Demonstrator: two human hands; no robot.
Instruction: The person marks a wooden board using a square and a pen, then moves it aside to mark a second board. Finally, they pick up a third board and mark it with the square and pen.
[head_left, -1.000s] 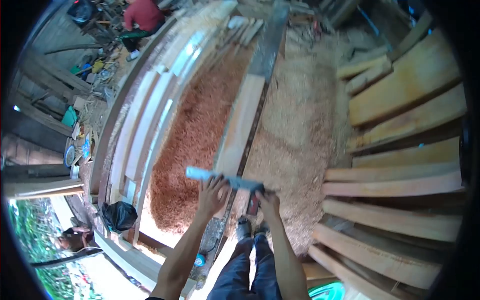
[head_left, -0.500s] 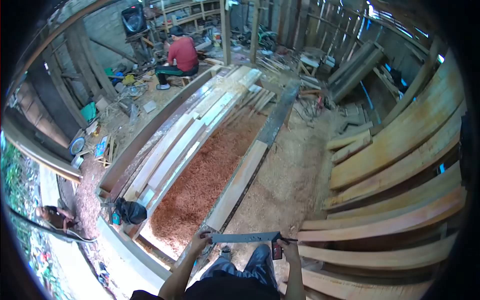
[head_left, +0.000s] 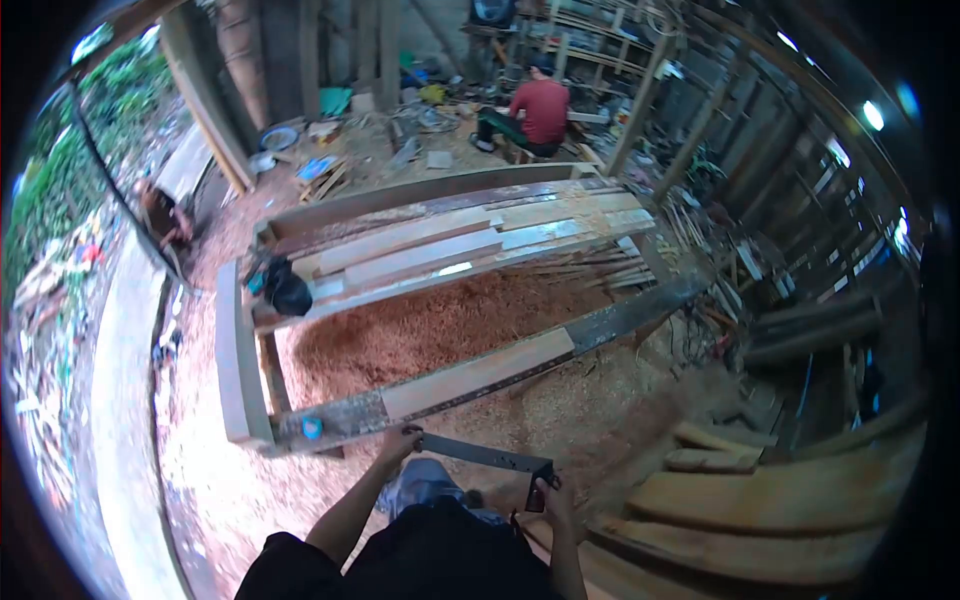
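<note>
Held out in front of my body is an L-shaped carpenter's try square [head_left: 482,455], with a long grey blade and a short dark stock at its right end. My left hand [head_left: 401,443] pinches the far left tip of the blade. Closed at the stock end is my right hand [head_left: 559,502]. Just beyond the square, a pale board [head_left: 480,376] lies on a dark beam [head_left: 628,315] of the workbench frame. A small blue object [head_left: 312,428] sits on that beam, left of the board.
Several planks [head_left: 420,252] lie along the frame's far side, above reddish wood shavings [head_left: 430,325]. A black bag-like bundle [head_left: 288,288] rests at their left end. Long boards [head_left: 790,490] are stacked at lower right. One person [head_left: 540,112] sits at the back, another [head_left: 163,215] at left.
My view has swung to the left, so the frame now lies more crosswise and the stacked boards have slid to the lower right. Both hands still hold the try square, now tilted down to the right.
</note>
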